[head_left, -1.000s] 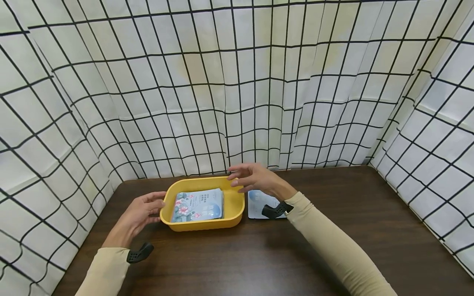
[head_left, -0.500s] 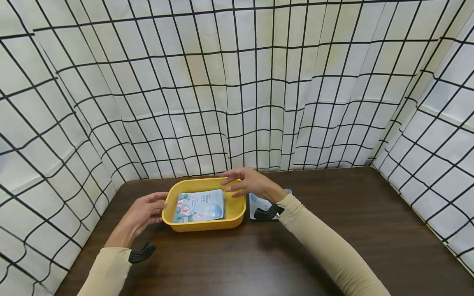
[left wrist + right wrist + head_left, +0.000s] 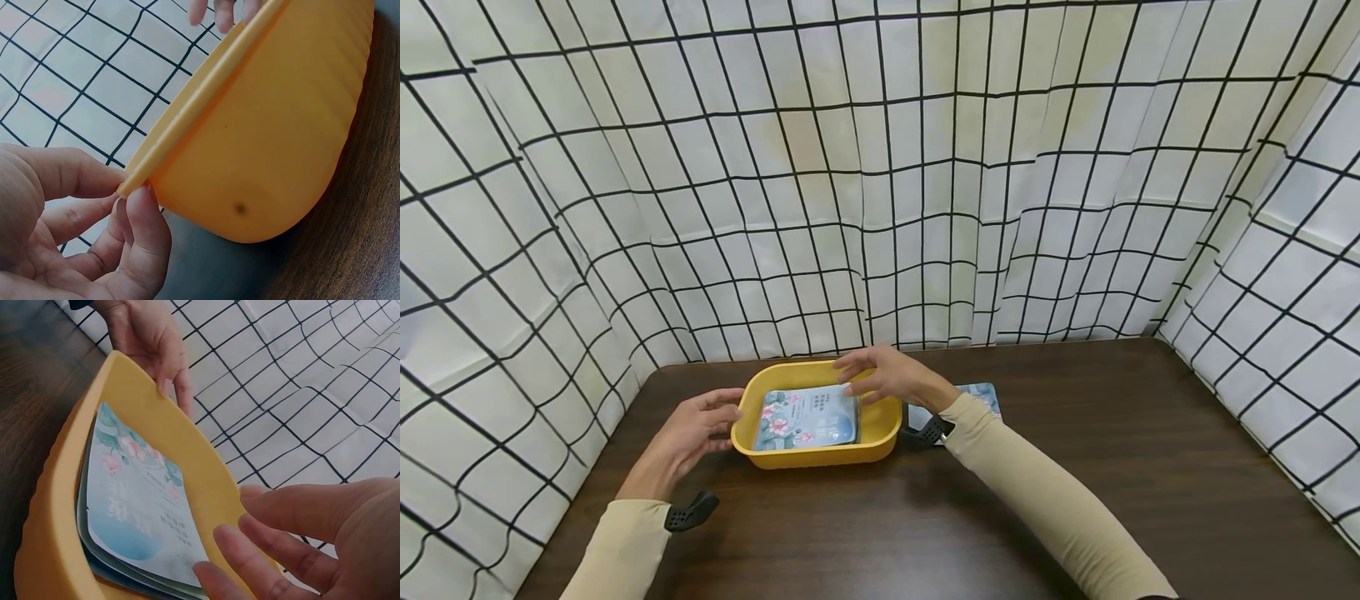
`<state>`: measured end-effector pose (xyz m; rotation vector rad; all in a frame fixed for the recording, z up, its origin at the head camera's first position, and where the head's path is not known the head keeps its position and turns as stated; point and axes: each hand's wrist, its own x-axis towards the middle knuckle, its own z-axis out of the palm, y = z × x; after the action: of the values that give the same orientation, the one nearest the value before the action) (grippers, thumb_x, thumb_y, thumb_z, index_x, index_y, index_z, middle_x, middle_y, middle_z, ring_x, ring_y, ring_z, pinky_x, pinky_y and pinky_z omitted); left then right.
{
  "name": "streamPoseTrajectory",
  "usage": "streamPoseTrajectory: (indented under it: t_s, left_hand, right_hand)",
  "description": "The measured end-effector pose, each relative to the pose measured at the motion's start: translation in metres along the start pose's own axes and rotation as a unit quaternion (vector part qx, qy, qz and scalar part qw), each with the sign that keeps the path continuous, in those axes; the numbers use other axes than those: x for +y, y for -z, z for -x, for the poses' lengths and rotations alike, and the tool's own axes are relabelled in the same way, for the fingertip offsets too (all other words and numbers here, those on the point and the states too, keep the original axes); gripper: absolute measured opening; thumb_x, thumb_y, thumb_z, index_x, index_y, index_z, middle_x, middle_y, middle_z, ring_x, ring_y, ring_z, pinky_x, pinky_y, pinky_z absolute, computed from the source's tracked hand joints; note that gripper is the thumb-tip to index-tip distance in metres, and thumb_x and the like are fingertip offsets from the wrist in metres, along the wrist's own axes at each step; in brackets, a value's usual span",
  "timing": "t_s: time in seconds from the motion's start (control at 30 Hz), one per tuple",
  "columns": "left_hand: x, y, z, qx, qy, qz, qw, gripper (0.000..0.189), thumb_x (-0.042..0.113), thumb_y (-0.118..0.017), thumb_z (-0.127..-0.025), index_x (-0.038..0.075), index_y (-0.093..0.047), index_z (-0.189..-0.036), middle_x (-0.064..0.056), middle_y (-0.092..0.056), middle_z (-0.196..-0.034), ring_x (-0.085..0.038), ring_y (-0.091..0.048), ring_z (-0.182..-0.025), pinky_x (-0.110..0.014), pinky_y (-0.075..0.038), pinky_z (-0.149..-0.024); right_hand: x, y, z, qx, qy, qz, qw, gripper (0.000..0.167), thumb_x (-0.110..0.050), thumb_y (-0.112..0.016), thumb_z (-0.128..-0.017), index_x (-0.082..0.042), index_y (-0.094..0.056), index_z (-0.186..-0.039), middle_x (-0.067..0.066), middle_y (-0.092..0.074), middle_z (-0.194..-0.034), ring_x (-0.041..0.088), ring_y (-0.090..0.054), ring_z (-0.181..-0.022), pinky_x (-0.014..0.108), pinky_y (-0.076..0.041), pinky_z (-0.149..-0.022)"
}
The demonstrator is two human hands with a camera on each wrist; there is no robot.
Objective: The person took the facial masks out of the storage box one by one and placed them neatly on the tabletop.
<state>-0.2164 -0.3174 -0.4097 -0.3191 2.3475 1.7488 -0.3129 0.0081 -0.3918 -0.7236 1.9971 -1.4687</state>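
A yellow plastic tub (image 3: 816, 457) stands toward the back of the table, holding a small stack of flat light-blue sachets (image 3: 808, 418) printed with pink flowers. My left hand (image 3: 696, 427) pinches the tub's left rim (image 3: 187, 112) between thumb and fingers, as the left wrist view shows. Over the right part of the tub hovers my right hand (image 3: 891, 377), fingers spread and slightly bent, holding nothing. In the right wrist view its fingertips (image 3: 228, 540) come close to the stack's near edge; whether they touch it I cannot tell.
Another light-blue sachet (image 3: 983, 395) lies on the dark wood table (image 3: 820, 533) right of the tub, partly hidden under my right forearm. White curtains (image 3: 925, 250) with a black grid stand along the back and both sides. A black band sits on each wrist.
My right hand has moved left and slightly down, from the tub's right rim toward the stack of sachets. The left hand stays at the left rim, and the tub stands still.
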Motion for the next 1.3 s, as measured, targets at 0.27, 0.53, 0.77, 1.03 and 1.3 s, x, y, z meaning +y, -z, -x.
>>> streamPoseTrajectory:
  t_s: [0.27,0.53,0.77,1.03,1.3]
  left_hand:
    - [-0.001,0.000,-0.001,0.004,0.002,0.000,1.0000,0.058,0.021,-0.062,-0.101,0.006,-0.041,-0.153,-0.020,-0.055,-0.139,-0.020,-0.063,-0.098,-0.032,-0.057,-0.079]
    - [0.000,0.000,-0.001,0.003,0.000,0.003,1.0000,0.057,0.021,-0.062,-0.101,0.006,-0.042,-0.153,-0.020,-0.057,-0.137,-0.021,-0.063,-0.097,-0.031,-0.057,-0.078]
    - [-0.001,0.000,-0.001,0.002,0.002,0.005,1.0000,0.058,0.020,-0.062,-0.101,0.005,-0.041,-0.153,-0.019,-0.056,-0.136,-0.021,-0.063,-0.097,-0.032,-0.057,-0.077]
    - [-0.001,0.000,-0.002,0.003,0.002,0.004,1.0000,0.058,0.021,-0.062,-0.101,0.006,-0.041,-0.153,-0.020,-0.056,-0.138,-0.021,-0.062,-0.097,-0.031,-0.057,-0.077]
    - [-0.001,0.000,-0.001,0.000,0.002,0.006,1.0000,0.058,0.019,-0.061,-0.101,0.005,-0.041,-0.153,-0.019,-0.058,-0.134,-0.020,-0.063,-0.096,-0.032,-0.057,-0.077]
  right_hand:
    - [0.001,-0.012,-0.006,0.012,-0.011,0.019,0.9997,0.048,-0.005,-0.072,-0.093,-0.006,-0.060,-0.140,0.013,-0.069,-0.124,0.024,-0.066,-0.113,0.047,-0.056,-0.091]
    - [0.001,-0.019,-0.010,0.008,-0.016,0.033,0.9993,0.045,-0.008,-0.074,-0.092,-0.005,-0.063,-0.136,0.012,-0.071,-0.121,0.020,-0.067,-0.106,0.044,-0.058,-0.089]
    - [0.000,-0.022,-0.010,0.012,-0.025,0.045,0.9986,0.044,-0.010,-0.074,-0.092,-0.004,-0.063,-0.135,0.004,-0.073,-0.113,0.018,-0.066,-0.105,0.046,-0.056,-0.092]
    - [-0.002,-0.024,-0.008,0.007,-0.014,0.031,0.9994,0.042,-0.009,-0.072,-0.093,-0.001,-0.063,-0.134,0.009,-0.071,-0.118,0.018,-0.067,-0.102,0.044,-0.058,-0.089]
    - [-0.002,-0.027,-0.005,0.055,-0.011,0.009,0.9984,0.040,-0.006,-0.073,-0.092,-0.004,-0.065,-0.132,0.015,-0.058,-0.140,0.030,-0.058,-0.127,0.041,-0.058,-0.089]
